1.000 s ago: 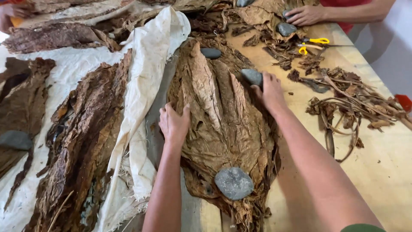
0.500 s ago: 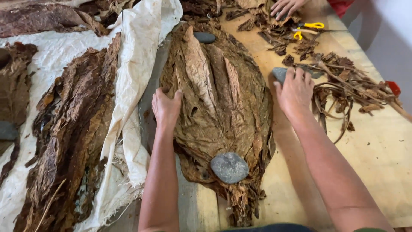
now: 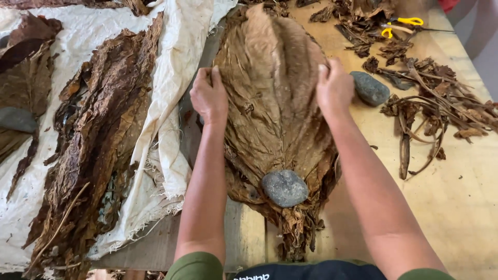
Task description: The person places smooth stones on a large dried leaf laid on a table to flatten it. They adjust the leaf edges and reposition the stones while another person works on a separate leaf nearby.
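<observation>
No packages, labels, signs or screens show — none anywhere.

The pale wooden surface (image 3: 467, 207) carries a stack of broad brown leaves (image 3: 275, 103), a white cloth (image 3: 176, 78) at its left, and a grey stone (image 3: 370, 88). Stem scraps (image 3: 436, 109) and yellow-handled scissors (image 3: 399, 26) lie at the right.
</observation>
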